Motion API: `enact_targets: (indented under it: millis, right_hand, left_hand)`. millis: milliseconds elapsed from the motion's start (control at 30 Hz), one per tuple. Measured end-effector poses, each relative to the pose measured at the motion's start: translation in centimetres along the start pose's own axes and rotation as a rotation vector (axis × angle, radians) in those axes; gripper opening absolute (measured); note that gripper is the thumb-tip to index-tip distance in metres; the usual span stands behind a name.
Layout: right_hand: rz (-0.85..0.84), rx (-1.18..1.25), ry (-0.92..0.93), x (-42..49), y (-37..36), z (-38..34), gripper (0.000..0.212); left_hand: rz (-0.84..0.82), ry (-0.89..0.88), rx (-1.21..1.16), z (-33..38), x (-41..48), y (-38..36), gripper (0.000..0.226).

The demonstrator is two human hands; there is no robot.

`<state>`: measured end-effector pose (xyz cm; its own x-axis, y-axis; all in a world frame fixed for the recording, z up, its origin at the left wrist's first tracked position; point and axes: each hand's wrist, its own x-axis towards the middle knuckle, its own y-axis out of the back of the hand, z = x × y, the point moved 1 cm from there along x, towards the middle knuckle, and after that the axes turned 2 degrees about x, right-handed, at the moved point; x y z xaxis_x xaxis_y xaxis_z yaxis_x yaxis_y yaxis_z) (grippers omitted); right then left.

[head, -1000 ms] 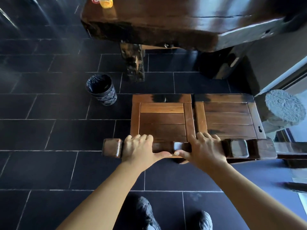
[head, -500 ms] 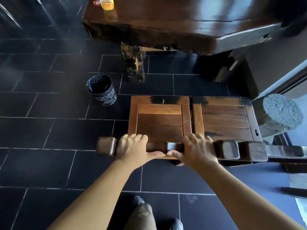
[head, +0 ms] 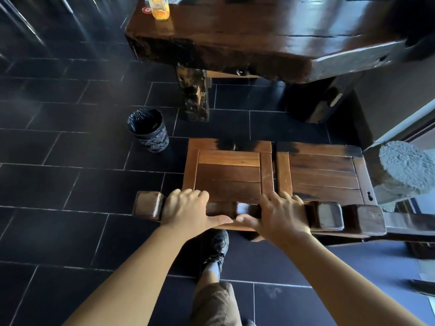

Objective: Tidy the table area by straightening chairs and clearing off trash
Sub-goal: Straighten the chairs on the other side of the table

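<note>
Where the dark tiled floor point(head: 70, 184) fills most of the view, a heavy dark wooden table point(head: 259, 31) stands along the far side, its thick leg point(head: 194, 95) coming down onto the tiles. Nearer the person, two wooden chairs sit side by side and touching: the left chair point(head: 229, 172) with a lighter slatted seat, and the right chair point(head: 322, 175) darker, just beside a rough grey stone point(head: 407, 168). Both seats face the table, with a gap of floor between them and it. The top rail of the left chair's back point(head: 148, 205) runs across the near edge of the seat, right under the hands. The left hand point(head: 188, 210) is wrapped over this rail near its left end, fingers curled over the far side and thumb along the near side. The right hand point(head: 280, 212) grips the same rail further right, close to where the two chairs meet, thumb tip almost touching the other thumb. A small bin point(head: 149, 130) lined with a black bag stands on the floor to the left of the chairs, near the table leg. On the table's far left corner stands a bottle of orange drink point(head: 160, 7). A dark shoe point(head: 217, 245) shows below the hands.
</note>
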<state>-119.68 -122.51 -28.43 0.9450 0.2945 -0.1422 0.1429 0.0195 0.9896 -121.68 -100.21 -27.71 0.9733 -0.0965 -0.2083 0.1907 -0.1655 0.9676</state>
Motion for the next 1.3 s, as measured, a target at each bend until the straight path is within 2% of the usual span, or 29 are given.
enact_targets:
  millis: [267,433,667,800,1067,1300]
  right_hand:
    - [-0.034,-0.048,0.004,0.8,0.1,0.3,0.118]
    - [-0.032,-0.068,0.029,3.1,0.9,0.8,0.109]
    - [0.025,-0.027,0.049,9.0,2.2,1.9,0.128]
    - [0.023,-0.045,0.041,12.6,2.5,2.1,0.126]
    - [0.068,-0.066,0.024,18.8,2.5,2.9,0.116]
    - [0.064,-0.080,0.027,23.5,2.9,4.1,0.113]
  left_hand:
    - [-0.044,-0.007,-0.004,-0.1,0.7,0.8,0.094]
    - [-0.054,0.007,-0.006,-0.3,3.0,1.2,0.092]
    - [-0.065,0.021,-0.031,-1.6,8.8,2.2,0.094]
    - [-0.045,0.011,-0.028,-2.9,12.3,2.7,0.091]
    - [-0.030,-0.031,-0.014,-5.1,18.9,3.3,0.104]
    - [-0.019,-0.039,-0.006,-6.0,23.4,4.1,0.104]
